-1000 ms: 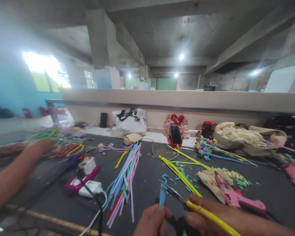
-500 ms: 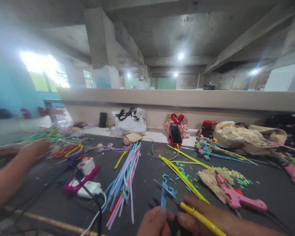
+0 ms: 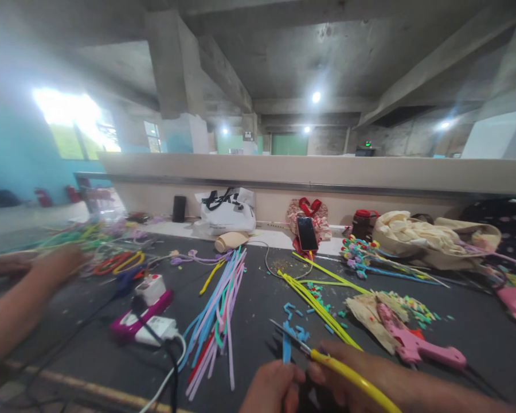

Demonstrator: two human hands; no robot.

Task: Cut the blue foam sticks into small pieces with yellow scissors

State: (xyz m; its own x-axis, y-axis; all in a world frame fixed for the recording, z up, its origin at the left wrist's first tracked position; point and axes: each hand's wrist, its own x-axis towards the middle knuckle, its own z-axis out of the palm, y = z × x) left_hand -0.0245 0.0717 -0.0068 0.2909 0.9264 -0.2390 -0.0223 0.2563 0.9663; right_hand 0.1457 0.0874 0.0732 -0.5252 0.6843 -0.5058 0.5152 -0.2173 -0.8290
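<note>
Near the bottom middle, my left hand (image 3: pixel 273 385) is closed on a short length of blue pipe cleaner (image 3: pixel 286 349) that points up from the fingertips. My right hand (image 3: pixel 352 373) grips yellow-handled scissors (image 3: pixel 348 378), whose blades reach left to the blue pipe cleaner above my left fingers. Whether the blades touch it is hard to tell. Short cut blue pieces (image 3: pixel 301 332) lie on the dark table (image 3: pixel 249 344) just beyond. Yellow pipe cleaners (image 3: pixel 322 312) lie beyond my right hand, and a bundle of lilac, blue and red pipe cleaners (image 3: pixel 219 321) is left of my hands.
A pink glue gun (image 3: pixel 430 347) lies at right beside crumpled paper (image 3: pixel 365 318). A purple power strip (image 3: pixel 133 324) with cables sits at left. Another person's hands (image 3: pixel 60 264) work at far left. A phone (image 3: pixel 307 234) leans at the back near a white bag (image 3: pixel 227 212).
The blue pipe cleaner above my left fingers is shorter, and the blue pieces lie apart from it on the table. The scissors have shifted slightly down.
</note>
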